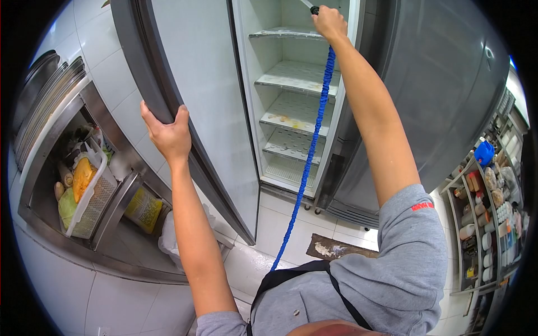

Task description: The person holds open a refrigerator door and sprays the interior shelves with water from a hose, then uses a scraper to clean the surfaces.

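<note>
Fridge door (204,84) stands open, edge gripped by left hand (168,133); right hand (331,24) holds a black nozzle (315,10), blue hose (318,123) hanging below.

Left side: a stainless-steel cabinet (109,124) carries a stack of thin, flat trays (45,112) and houses a white perforated plastic basket (100,203). Right side: a multi-tier shelving rack (455,238) supports a blue plastic container (484,152). Floor: a brown rectangular mat (356,252).

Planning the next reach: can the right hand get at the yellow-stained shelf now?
Probably yes: the open door leaves the yellow-stained shelf exposed, though the right hand holds the hose nozzle and the blue hose crosses in front.
</note>
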Demonstrator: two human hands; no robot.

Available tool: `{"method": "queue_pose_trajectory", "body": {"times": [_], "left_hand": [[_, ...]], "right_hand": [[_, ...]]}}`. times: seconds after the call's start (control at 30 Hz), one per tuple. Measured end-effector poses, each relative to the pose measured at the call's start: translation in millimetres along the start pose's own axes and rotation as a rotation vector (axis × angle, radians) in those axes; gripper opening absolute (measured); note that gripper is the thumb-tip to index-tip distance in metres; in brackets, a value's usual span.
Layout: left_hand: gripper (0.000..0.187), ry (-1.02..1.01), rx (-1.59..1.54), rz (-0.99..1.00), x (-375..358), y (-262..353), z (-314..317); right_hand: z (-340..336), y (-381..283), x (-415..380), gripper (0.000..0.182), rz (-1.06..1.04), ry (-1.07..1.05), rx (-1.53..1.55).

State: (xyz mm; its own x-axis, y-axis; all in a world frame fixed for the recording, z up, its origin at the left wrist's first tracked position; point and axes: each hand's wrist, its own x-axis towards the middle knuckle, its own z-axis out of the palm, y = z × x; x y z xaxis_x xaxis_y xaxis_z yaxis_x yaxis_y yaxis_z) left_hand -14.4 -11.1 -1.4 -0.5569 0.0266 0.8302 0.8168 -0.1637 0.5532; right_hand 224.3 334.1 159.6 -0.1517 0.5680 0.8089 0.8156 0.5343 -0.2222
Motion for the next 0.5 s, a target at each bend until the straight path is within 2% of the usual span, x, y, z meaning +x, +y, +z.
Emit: {"method": "queue_pose_trajectory", "body": {"times": [0.43, 0.5], "left_hand": [[0.082, 0.033, 0.044, 0.055, -0.1, -4.3, 3.0], [0.081, 0.036, 0.041, 0.059, -0.2, -2.7, 3.0]], "right_hand": [[-12.4, 3.1, 6.3, 0.035, 0.009, -0.042, -0.029], [-14.2, 2.1, 6.5, 0.024, 0.013, -0.005, 0.064]]}}
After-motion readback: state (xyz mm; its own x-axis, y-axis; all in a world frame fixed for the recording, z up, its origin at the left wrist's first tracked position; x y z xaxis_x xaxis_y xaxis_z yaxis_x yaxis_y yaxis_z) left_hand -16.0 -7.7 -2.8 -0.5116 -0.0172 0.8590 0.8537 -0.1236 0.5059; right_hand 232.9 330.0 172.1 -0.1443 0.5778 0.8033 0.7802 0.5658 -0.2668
